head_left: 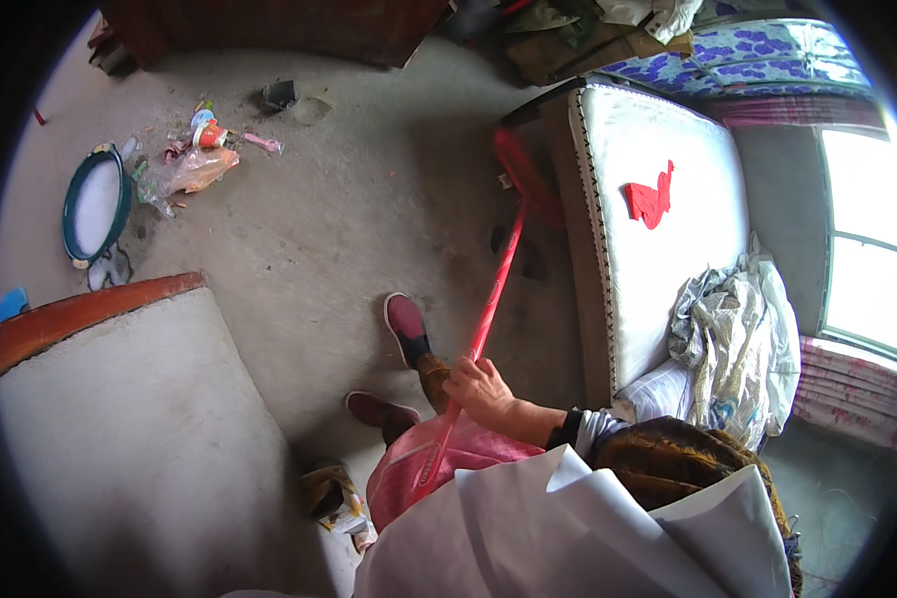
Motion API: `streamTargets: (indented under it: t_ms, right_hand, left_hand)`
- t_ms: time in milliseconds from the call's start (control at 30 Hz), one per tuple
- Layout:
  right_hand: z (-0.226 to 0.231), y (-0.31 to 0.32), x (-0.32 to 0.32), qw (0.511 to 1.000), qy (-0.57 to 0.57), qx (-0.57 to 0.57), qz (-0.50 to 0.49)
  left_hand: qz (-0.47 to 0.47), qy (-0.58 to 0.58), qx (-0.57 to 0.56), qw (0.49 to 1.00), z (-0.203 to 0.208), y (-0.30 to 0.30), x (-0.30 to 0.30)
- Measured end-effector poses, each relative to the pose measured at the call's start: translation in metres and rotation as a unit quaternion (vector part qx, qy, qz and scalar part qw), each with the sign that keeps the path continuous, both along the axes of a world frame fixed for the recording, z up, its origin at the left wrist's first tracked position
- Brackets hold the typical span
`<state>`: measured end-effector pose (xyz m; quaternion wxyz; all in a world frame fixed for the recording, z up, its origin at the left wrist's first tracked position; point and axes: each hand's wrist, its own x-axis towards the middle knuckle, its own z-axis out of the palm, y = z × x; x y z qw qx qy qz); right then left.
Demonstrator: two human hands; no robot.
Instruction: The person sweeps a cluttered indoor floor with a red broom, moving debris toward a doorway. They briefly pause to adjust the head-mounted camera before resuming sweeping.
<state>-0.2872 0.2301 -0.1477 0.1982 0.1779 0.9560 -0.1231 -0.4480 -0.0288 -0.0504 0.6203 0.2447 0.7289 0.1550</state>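
My right hand (483,394) is wrapped around the red handle of a broom (498,284), near waist height. The handle slants away from me, its lower end crossing my pink apron-like garment (409,468). At the far end, the red broom head (516,164) is smeared by motion, low beside the near side of a white-topped bed (658,130). White sheet-like material (528,528) covers much of the lower edge of the view. My left hand does not show.
Plastic wrappers and cups (194,164) lie heaped on the concrete floor at the far left, near a teal basin (126,189) of white suds and a dark container (278,96). A red cloth (651,202) and crumpled sacking (723,324) lie on the bed. A pale bed-like surface (140,399) stands left.
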Motion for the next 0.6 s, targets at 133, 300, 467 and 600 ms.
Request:
streamTargets:
  t_ms: [133, 300, 467, 600]
  right_hand:
    - [-0.013, -0.001, 0.008, 0.997, -0.028, 0.022, -0.072]
    - [-0.080, 0.065, 0.045, 0.980, -0.094, 0.073, -0.162]
    - [-0.099, 0.142, 0.040, 0.983, 0.049, 0.029, -0.176]
    - [-0.066, 0.096, -0.032, 0.980, -0.071, 0.142, -0.123]
  left_hand:
    - [-0.034, 0.018, 0.043, 0.998, -0.006, 0.012, -0.007]
    - [-0.099, 0.060, 0.150, 0.982, -0.060, 0.115, -0.009]
    - [-0.130, 0.172, 0.165, 0.963, -0.048, 0.198, -0.027]
    - [-0.118, 0.182, 0.130, 0.967, 0.036, 0.167, -0.073]
